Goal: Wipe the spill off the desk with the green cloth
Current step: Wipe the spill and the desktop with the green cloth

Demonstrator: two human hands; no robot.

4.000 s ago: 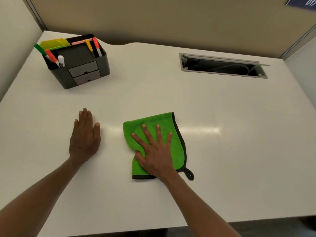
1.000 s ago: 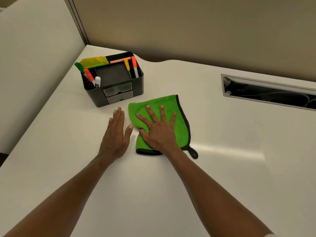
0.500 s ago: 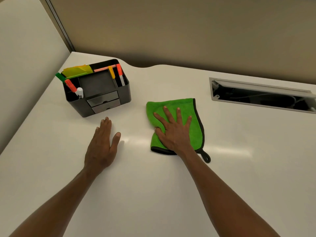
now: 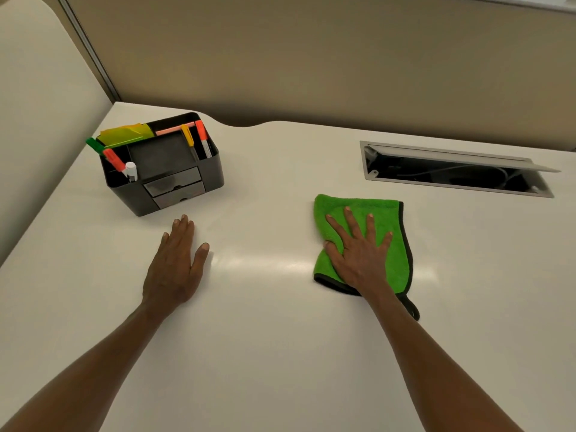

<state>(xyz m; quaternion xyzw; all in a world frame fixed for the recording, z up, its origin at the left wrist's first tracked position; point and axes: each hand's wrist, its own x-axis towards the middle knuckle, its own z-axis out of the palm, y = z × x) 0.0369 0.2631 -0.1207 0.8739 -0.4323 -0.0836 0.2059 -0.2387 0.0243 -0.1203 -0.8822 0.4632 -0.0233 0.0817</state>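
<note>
My right hand [image 4: 358,254] lay spread flat on the green cloth [image 4: 386,241]; the folded cloth ran lengthwise toward the tabletop's [image 4: 280,353] far edge, its black loop [image 4: 413,308] pointing back at me, near the open cable tray [image 4: 452,169]; my left hand [image 4: 174,266] rested flat, fingers together, before the black organiser [image 4: 165,166] by the far-left corner; beige partitions [image 4: 311,57] enclosed the pale, glossy surface.

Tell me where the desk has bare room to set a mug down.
Bare desk runs wide between the two forearms, and between the left hand and the green cloth under the right hand. Right of the cloth, below the cable slot, is free too. It is tight between the organizer and the left hand.
</note>
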